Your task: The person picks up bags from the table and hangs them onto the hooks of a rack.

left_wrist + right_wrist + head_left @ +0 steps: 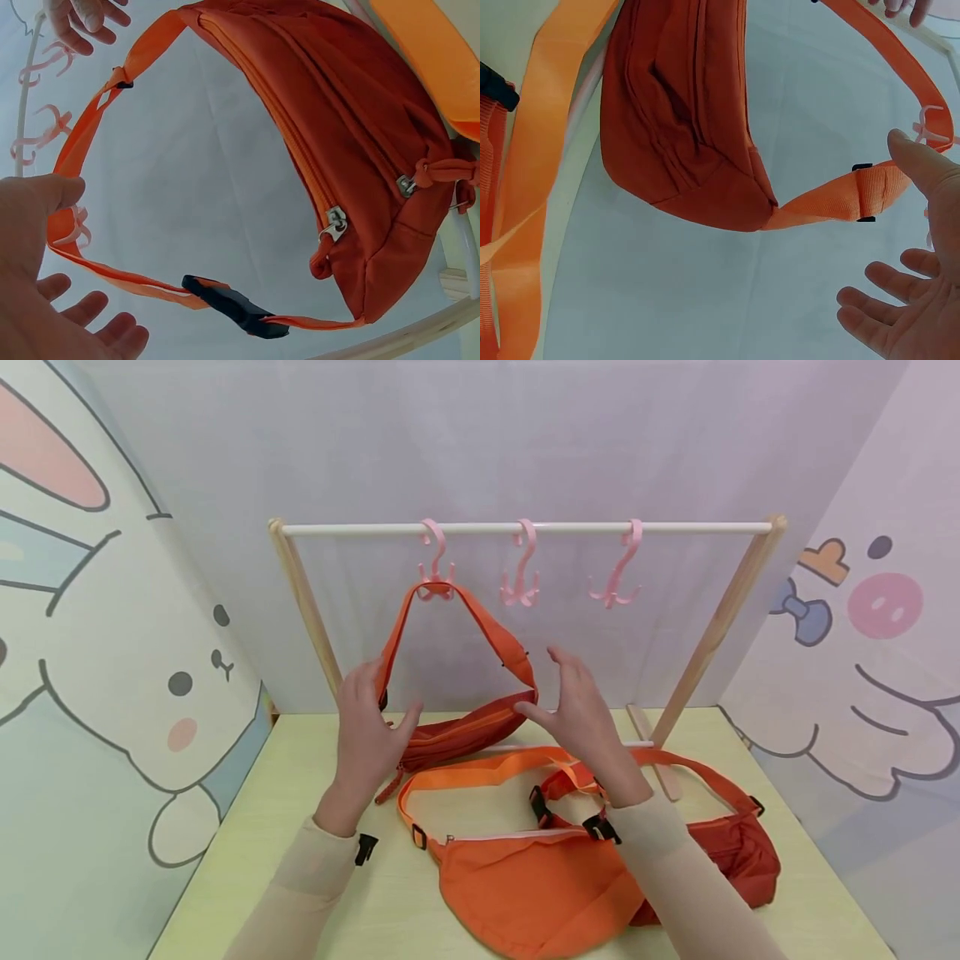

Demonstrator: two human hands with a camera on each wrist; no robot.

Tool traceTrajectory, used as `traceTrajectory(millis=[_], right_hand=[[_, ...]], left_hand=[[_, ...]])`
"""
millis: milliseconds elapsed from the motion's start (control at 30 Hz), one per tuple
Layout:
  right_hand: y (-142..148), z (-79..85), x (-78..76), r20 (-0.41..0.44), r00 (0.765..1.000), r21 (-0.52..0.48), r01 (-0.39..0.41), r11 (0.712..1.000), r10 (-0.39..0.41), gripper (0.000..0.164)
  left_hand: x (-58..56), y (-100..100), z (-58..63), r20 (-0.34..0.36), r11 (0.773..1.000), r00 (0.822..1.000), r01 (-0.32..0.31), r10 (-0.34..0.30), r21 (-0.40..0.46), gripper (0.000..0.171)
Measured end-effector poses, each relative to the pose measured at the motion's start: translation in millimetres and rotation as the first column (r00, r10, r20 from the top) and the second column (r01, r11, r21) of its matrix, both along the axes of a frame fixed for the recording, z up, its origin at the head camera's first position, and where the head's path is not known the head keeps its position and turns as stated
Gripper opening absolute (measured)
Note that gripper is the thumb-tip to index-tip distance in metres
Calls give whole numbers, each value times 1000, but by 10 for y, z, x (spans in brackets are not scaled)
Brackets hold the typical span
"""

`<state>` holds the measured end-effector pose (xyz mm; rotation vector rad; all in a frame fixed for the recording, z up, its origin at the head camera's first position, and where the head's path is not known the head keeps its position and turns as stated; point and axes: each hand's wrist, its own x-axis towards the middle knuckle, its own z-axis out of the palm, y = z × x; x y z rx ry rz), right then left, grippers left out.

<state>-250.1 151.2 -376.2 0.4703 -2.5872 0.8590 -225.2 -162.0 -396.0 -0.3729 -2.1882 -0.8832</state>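
A dark orange-red waist bag [465,731] hangs by its bright orange strap [487,628] from the leftmost pink hook [435,556]. Its body tilts, the left end lower in the head view. On the left, my left hand [367,718] is spread beside the strap, fingers loosely bent around nothing. My right hand [577,710] faces it from the other side, thumb near the bag's right end and fingers apart. The left wrist view shows a black buckle [236,306], fastened, on the strap, plus two zipper pulls. In the right wrist view, a black strap slider [862,193] is near my thumb.
Two more pink hooks, a middle one [521,568] and a right one [621,568], hang on the white rail [360,529] between wooden posts. A flat orange bag [525,885] and another red waist bag [746,856] lie on the table [232,860], straps loose beneath my right arm.
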Motion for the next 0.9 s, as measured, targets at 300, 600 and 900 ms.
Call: traceTrajectory(millis=[300,600,900], right_hand=[[81,-189,71,51,999,25,16,1000,-17,103],[172,-352,90,113,993,67,21,997,-29,101],[236,-479,74,218,974,140,27,990,-58,93]], left_hand=[[107,133,-288,-141,999,990,11,-16,-37,67],[134,309,-524,-101,990,992,58,-71,-129,57],[159,418,-692,65,969,988,147,-137,-198,60]])
